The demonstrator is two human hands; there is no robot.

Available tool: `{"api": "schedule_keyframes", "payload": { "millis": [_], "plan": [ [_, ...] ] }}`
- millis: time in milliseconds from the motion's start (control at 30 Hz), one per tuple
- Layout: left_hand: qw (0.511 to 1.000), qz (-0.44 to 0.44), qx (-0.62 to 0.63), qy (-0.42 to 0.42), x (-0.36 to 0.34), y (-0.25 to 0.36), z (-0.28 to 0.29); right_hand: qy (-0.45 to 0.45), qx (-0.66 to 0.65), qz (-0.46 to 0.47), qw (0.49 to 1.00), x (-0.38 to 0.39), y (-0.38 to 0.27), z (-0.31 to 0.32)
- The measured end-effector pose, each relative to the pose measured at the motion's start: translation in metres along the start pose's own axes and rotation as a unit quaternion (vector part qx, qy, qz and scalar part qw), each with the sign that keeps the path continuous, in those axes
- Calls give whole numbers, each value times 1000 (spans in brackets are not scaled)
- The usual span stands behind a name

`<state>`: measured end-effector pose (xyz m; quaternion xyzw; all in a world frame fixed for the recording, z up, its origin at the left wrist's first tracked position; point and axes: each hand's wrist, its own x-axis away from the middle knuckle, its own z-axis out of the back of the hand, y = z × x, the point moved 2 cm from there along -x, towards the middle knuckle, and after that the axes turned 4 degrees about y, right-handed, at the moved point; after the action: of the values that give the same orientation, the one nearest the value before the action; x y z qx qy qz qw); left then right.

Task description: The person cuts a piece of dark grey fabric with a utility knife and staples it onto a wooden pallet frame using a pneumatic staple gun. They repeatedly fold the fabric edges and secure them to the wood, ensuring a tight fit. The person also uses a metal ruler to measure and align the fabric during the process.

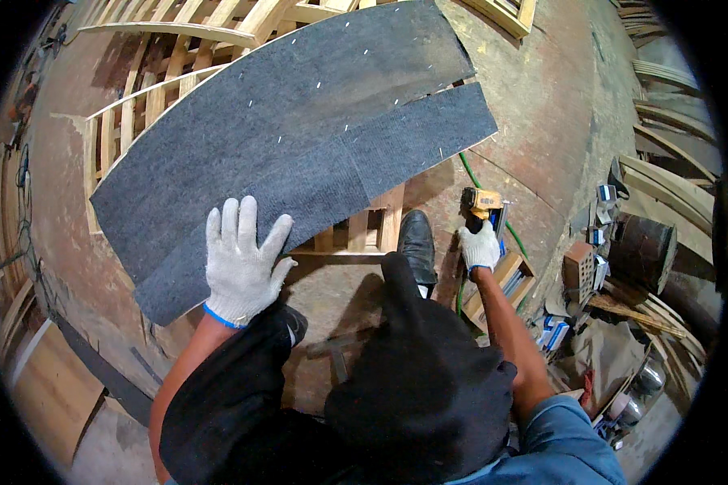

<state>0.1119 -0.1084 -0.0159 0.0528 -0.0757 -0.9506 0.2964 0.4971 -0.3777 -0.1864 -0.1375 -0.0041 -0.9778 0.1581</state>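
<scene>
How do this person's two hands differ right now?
The left hand lies open, its fingers spread on the grey felt sheet, while the right hand is curled around a yellow staple gun. In the picture, the left hand looks larger than the right hand. Both wear white knit gloves with blue cuffs.
</scene>
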Motion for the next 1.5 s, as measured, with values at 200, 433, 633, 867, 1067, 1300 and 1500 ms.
{"api": "schedule_keyframes", "payload": {
  "millis": [200, 433, 633, 867, 1067, 1300, 1500],
  "plan": [
    [1000, 6, -3, 22, -11, -1, -3, -36, 58, -21, 997, -15, -4, -7],
    [998, -59, 32, -21, -31, 2, -12, -73, -39, 49, 995, -12, 19, 46],
    [999, -50, 12, -1, -44, 10, -10, -110, -211, 108, 965, 27, -1, 116],
    [999, -44, 26, -8, -44, 9, -12, -282, -278, 109, 912, 71, -68, 169],
    [999, -38, 32, -22, -44, 7, -15, -319, -207, 211, 901, 90, -118, 193],
    [998, -27, 44, -26, -45, 7, -15, -322, -194, 232, 897, 82, -160, 191],
    [998, -25, 51, -34, -46, 6, -15, -284, -233, 263, 892, 72, -183, 179]
  ]
}}
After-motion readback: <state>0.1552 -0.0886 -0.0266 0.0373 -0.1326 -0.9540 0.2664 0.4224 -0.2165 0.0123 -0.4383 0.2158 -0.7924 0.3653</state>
